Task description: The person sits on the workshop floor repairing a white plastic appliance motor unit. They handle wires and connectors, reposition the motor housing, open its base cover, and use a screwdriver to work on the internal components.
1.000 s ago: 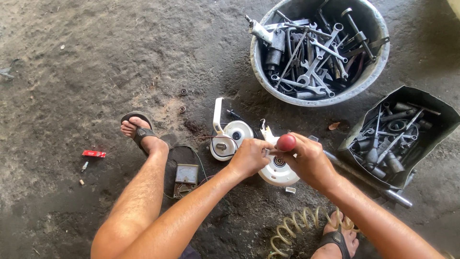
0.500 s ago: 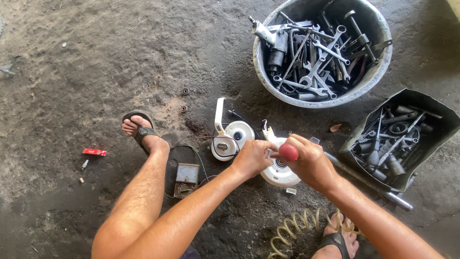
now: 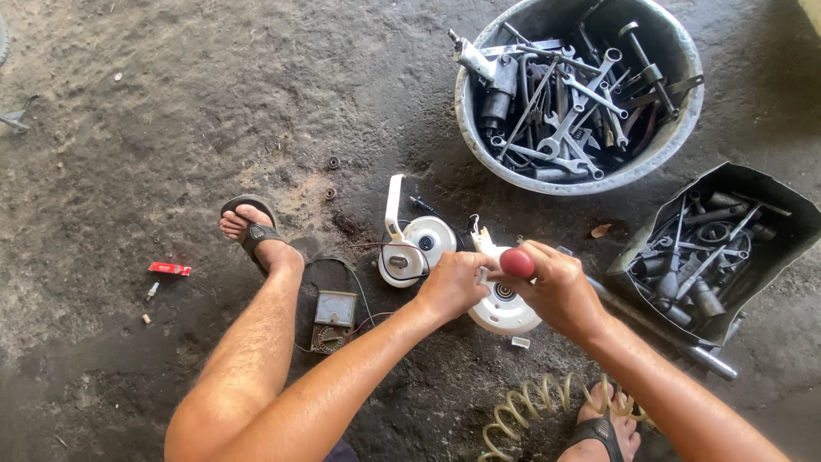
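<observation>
— What was the biggest thing on that concrete floor (image 3: 154, 103)?

— The round metal tub (image 3: 684, 128) at the far right edge, heaped with spanners and sockets. Just nearer, against the right edge, sat a dark open box (image 3: 774, 201) of smaller sockets and bits, with a bare strip of floor between the two.

— And where was the piece being worked on?

— The white round housing (image 3: 506, 310) lay on the floor in the middle, between the person's feet, just beside its twin, a second white housing (image 3: 417, 244) with an upright handle.

— The hands?

— The right hand (image 3: 560, 291) was curled tight around a screwdriver with a red knob handle (image 3: 516, 263), held over the housing. The left hand (image 3: 451, 285) had its fingers bent in on the housing's near rim; how firmly it gripped I couldn't tell.

— Any room around them?

— The whole far left of the floor lay open. Nearer, a small meter (image 3: 333, 315) with red and black leads sat by the left shin, a coiled pale hose (image 3: 530, 411) lay at the near edge, and a little red packet (image 3: 169, 269) rested well apart toward the left edge.
</observation>
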